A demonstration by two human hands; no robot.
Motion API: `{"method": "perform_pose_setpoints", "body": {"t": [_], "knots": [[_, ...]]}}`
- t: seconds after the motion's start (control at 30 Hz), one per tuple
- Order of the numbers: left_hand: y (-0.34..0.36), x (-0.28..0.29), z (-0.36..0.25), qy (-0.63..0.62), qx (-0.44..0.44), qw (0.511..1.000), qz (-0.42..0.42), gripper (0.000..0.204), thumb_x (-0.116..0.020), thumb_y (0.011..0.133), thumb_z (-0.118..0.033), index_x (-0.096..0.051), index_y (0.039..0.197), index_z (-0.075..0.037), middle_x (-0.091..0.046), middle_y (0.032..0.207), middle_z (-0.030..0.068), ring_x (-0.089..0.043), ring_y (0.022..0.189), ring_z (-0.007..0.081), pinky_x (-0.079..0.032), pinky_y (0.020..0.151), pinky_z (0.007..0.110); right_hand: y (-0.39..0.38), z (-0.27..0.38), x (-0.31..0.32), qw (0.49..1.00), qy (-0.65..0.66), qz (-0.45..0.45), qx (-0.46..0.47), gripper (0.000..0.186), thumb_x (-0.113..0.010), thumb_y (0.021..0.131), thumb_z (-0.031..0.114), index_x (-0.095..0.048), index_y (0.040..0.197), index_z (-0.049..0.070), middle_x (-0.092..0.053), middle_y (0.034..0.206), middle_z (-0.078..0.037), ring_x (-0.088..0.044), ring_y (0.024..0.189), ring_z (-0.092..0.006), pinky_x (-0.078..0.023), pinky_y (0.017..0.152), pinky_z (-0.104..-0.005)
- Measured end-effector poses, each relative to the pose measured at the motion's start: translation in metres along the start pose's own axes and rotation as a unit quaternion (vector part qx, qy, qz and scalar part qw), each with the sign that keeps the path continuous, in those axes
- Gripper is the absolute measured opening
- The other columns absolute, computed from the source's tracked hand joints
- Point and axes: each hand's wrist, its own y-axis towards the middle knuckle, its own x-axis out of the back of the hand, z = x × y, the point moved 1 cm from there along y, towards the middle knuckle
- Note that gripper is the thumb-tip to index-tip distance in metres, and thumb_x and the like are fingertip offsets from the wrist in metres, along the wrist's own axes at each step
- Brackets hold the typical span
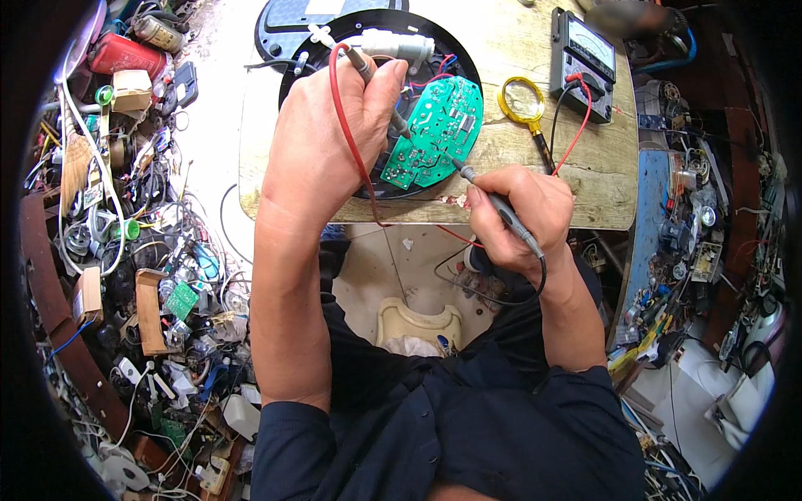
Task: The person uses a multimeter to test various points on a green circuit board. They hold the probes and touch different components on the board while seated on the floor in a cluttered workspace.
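Observation:
My left hand (317, 138) is closed around a grey test probe (401, 125) with a red lead. The probe's tip points down onto a green circuit board (455, 104). My right hand (530, 209) grips a second grey test probe (511, 217), with a black lead, its tip at the board's lower right part. The board lies tilted over an open round black housing (469, 52), with red and blue wires at its upper edge. Inside the housing, a white cylindrical part (393, 43) shows above my left hand. Whether the tips touch solder points is too small to tell.
An analog multimeter (583, 67) stands at the table's far right with red and black leads plugged in. Beside it lies a yellow-rimmed magnifying glass (523, 100). A dark round cover (280, 29) lies behind the housing. Piled electronic scrap (180, 301) fills the left side.

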Motion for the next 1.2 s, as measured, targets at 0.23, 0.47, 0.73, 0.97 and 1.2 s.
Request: {"method": "perform_pose_setpoints", "body": {"t": [0.23,0.47,0.73,0.97,1.2], "knots": [[0.000,0.000,0.001,-0.005,-0.027,1.000,-0.010,0.024,-0.066,0.109,-0.019,-0.070,0.098,0.002,-0.070,0.074,0.0241,-0.072,0.069,0.0439,-0.056,0.058,0.048,0.000,0.000,0.000,1.000,-0.002,0.003,-0.002,0.021,-0.079,0.078,-0.005,-0.068,0.094,0.003,-0.071,0.076,-0.010,-0.071,0.060,-0.0282,-0.054,0.054,-0.0382],[0.000,0.000,0.000,-0.008,-0.015,1.000,-0.005,0.028,-0.064,0.111,-0.022,-0.070,0.097,0.002,-0.068,0.070,0.0241,-0.072,0.066,0.0439,-0.055,0.056,0.047,-0.001,-0.001,0.000,1.000,-0.003,0.009,0.003,0.021,-0.079,0.079,-0.005,-0.068,0.095,0.003,-0.071,0.077,-0.011,-0.071,0.061,-0.0280,-0.054,0.055,-0.0377],[-0.001,-0.001,0.000,-0.008,-0.018,1.000,-0.006,0.030,-0.063,0.111,-0.023,-0.070,0.097,0.002,-0.067,0.069,0.0239,-0.071,0.065,0.0437,-0.054,0.055,0.047,0.000,-0.001,-0.002,1.000,0.003,0.009,-0.001,0.022,-0.079,0.078,-0.006,-0.068,0.095,0.003,-0.072,0.078,-0.011,-0.072,0.062,-0.0281,-0.054,0.055,-0.0374],[0.000,0.001,-0.004,0.016,-0.018,1.000,0.002,0.026,-0.064,0.110,-0.021,-0.071,0.099,0.002,-0.068,0.070,0.0214,-0.071,0.064,0.0419,-0.054,0.055,0.046,0.000,-0.001,0.000,1.000,0.001,0.008,-0.014,0.020,-0.079,0.080,-0.004,-0.069,0.095,0.003,-0.072,0.077,-0.013,-0.072,0.062,-0.0294,-0.054,0.056,-0.0392],[0.000,0.003,-0.012,-0.016,0.057,0.998,0.027,0.041,-0.061,0.113,-0.031,-0.068,0.087,0.000,-0.064,0.056,0.0111,-0.069,0.051,0.0243,-0.050,0.051,0.038,-0.001,-0.005,-0.002,1.000,0.019,0.005,-0.014,0.018,-0.079,0.080,-0.002,-0.069,0.094,0.005,-0.069,0.074,-0.012,-0.070,0.061,-0.0307,-0.055,0.055,-0.0406]]}}
